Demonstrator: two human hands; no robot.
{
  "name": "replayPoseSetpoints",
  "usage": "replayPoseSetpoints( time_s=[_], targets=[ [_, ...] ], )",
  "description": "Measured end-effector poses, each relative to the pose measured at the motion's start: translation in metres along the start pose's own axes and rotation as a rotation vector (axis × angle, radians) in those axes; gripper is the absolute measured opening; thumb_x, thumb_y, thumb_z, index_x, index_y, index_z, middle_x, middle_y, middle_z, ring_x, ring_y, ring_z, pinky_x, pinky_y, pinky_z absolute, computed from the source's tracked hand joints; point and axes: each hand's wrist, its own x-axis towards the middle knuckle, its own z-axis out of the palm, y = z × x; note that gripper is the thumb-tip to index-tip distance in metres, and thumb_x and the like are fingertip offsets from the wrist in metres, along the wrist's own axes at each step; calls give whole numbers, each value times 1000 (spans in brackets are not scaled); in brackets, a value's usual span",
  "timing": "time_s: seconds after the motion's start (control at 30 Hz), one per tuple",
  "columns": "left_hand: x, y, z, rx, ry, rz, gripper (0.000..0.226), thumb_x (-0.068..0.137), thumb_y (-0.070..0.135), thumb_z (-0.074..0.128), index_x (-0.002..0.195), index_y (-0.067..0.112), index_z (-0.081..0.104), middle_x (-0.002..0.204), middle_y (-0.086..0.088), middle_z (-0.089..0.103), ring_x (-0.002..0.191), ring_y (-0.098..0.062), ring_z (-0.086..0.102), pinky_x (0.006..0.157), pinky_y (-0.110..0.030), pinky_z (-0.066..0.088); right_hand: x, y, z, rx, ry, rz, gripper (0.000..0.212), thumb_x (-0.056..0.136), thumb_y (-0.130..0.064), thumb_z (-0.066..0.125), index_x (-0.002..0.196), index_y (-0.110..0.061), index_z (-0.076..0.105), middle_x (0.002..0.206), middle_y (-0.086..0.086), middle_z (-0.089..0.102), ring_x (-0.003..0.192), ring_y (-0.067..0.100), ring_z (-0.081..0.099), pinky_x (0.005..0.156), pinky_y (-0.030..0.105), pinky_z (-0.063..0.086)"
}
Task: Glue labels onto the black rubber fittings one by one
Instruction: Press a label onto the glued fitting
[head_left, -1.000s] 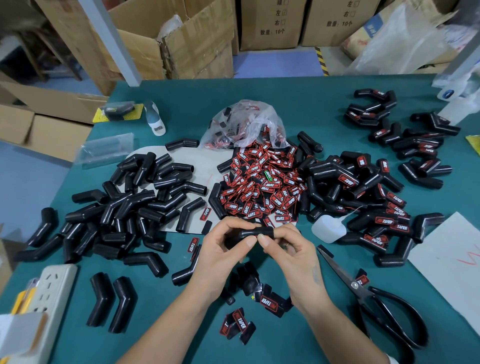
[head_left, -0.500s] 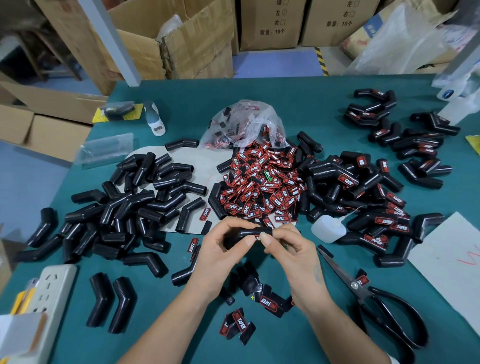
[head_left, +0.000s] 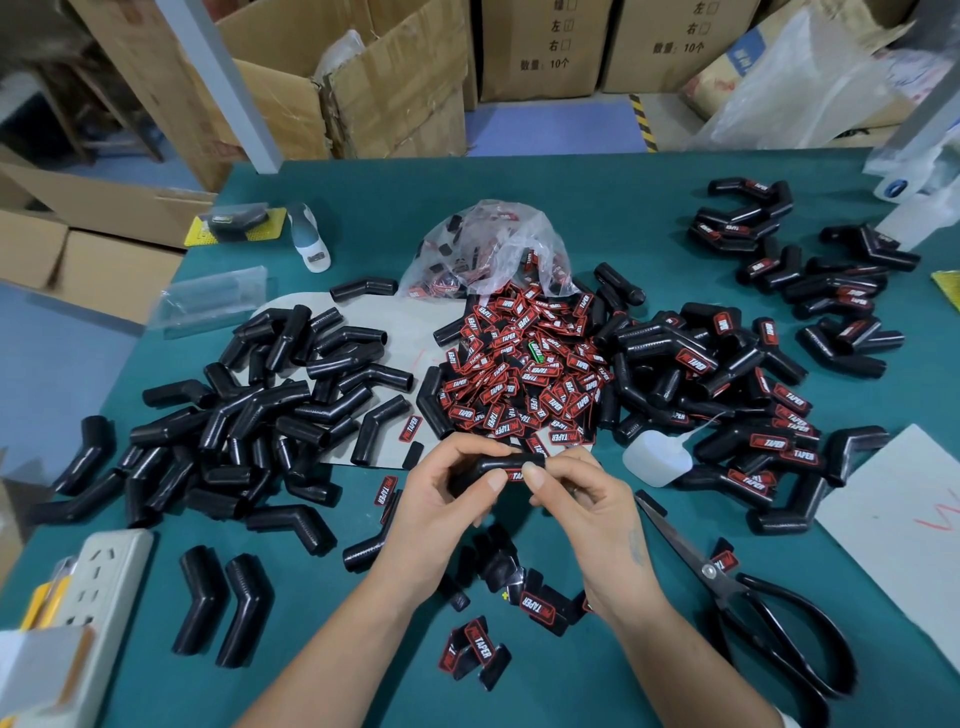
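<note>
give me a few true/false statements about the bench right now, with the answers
1. Both hands hold one black fitting between them. True: the left hand and the right hand grip it together.
2. The scissors lie left of the hands. False: they lie to the right.
3. The loose label pile sits beyond the hands, spilling from a clear bag. True.
4. The fittings at the far right carry no labels. False: red labels show on them.
5. The white glue bottle is in the right hand. False: it lies on the table.
</note>
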Motion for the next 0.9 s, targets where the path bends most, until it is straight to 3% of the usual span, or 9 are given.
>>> replayPoseSetpoints(
  time_s=[0.13,0.23,0.43,0.63,0.9],
  targets=[
    [0,0,-1,-8,2,-3,20,90,28,74,108,20,73,99,-25,63,69,-15,51,60,-24,45,0,1,-1,-7,-6,8,22,87,-46,75,88,-25,82,86,-7,58,85,10,57,82,25,47],
    [0,-1,-1,-27,-13,2,19,92,25,73,110,19,73,99,-30,59,71,-15,52,61,-24,46,0,1,-2,-8,-9,10,24,88,-46,74,90,-24,83,86,-7,58,84,10,57,82,27,49],
    [1,-3,-4,-36,-25,5,20,93,27,74,112,18,73,98,-30,58,72,-16,53,62,-24,46,1,0,-2,-5,-11,13,22,86,-47,75,88,-27,83,84,-10,58,83,8,57,80,22,48],
    [1,-2,-3,-55,-28,-13,21,93,26,74,111,18,73,94,-12,64,73,-15,54,62,-23,47,1,1,-3,-5,-29,11,22,88,-47,74,90,-27,83,84,-8,57,83,8,56,80,22,48],
    [0,-1,-2,-51,-26,-18,21,92,25,74,112,18,73,97,-8,68,75,-15,56,63,-23,48,2,3,-3,-4,-25,16,25,87,-48,75,90,-25,83,84,-10,58,82,8,57,80,25,49]
  ],
)
